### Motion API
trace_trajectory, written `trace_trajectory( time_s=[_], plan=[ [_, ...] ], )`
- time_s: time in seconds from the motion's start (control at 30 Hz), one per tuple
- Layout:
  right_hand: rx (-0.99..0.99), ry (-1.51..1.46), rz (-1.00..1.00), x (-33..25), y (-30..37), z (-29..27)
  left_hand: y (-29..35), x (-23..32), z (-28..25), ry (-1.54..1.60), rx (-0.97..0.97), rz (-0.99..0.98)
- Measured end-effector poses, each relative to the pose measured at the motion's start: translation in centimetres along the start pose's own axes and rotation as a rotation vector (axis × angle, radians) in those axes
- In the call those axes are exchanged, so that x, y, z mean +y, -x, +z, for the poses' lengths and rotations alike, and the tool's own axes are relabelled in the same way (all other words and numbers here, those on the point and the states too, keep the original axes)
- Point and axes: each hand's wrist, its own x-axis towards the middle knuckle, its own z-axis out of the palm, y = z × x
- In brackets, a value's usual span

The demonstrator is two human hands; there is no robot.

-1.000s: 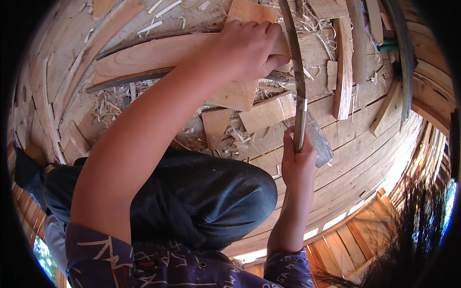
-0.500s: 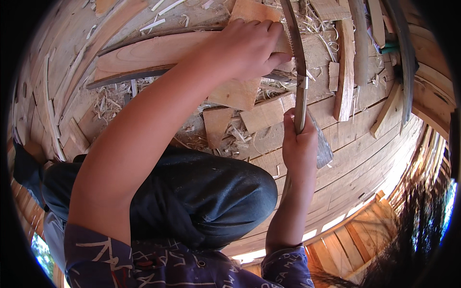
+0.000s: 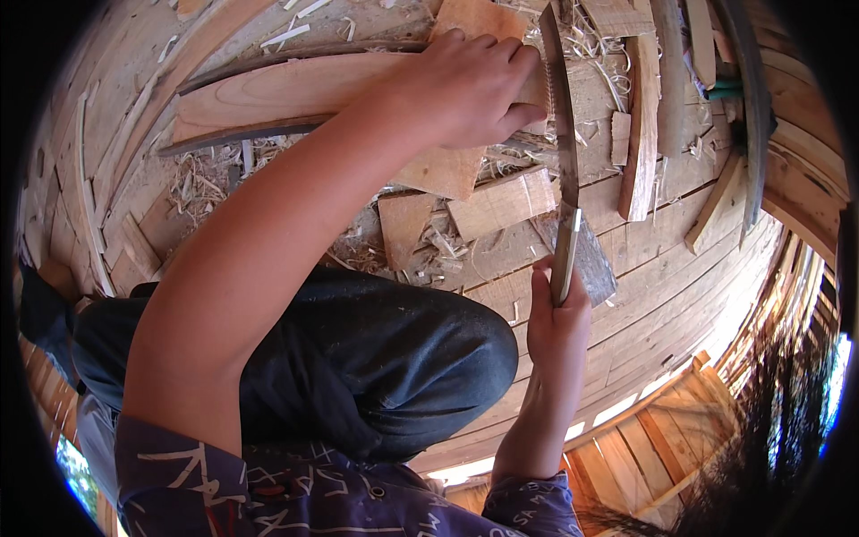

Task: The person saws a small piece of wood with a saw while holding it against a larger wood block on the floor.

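Note:
My right hand [image 3: 561, 313] is closed around the handle of a hand saw [image 3: 564, 152]. Its narrow toothed blade points away from me, passing just right of the other hand. My left hand [image 3: 483, 85] presses down, fingers bent, on the right end of a long curved wooden plank [image 3: 286, 89]. That plank lies roughly crosswise, with dark edges along both sides. The blade runs beside the plank's right end; where its teeth meet the wood is partly hidden by my left hand.
Flat wood offcuts [image 3: 501, 204] and curly shavings [image 3: 210, 183] litter the plank floor [image 3: 653, 277]. A grey wood block [image 3: 595, 255] lies beside my right hand. More long boards [image 3: 641, 134] rest at the right, and a curved board [image 3: 179, 80] at the left.
My right hand has drawn the saw back toward my body, so more of the blade shows below the plank. The left hand stays nearly in place on the plank.

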Motion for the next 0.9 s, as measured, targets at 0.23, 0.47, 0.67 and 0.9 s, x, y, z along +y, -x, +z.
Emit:
trace_trajectory(
  time_s=[0.23, 0.47, 0.67, 0.9],
  plan=[
    [0.028, 0.014, -0.077, -1.7, -5.0, 1.2, -0.2, 0.2, -0.1, 0.027, -0.015, -0.044],
    [-0.022, 0.011, 0.091, 0.9, 3.3, -1.3, -0.2, 0.3, -0.2, -0.008, -0.021, -0.051],
    [-0.061, -0.005, 0.109, 0.1, 2.1, -1.2, 0.0, 0.2, -0.2, 0.003, -0.038, -0.044],
    [-0.026, 0.018, -0.071, -1.9, -6.4, 0.8, -0.5, 0.6, -0.7, 0.02, -0.105, -0.09]
  ],
)
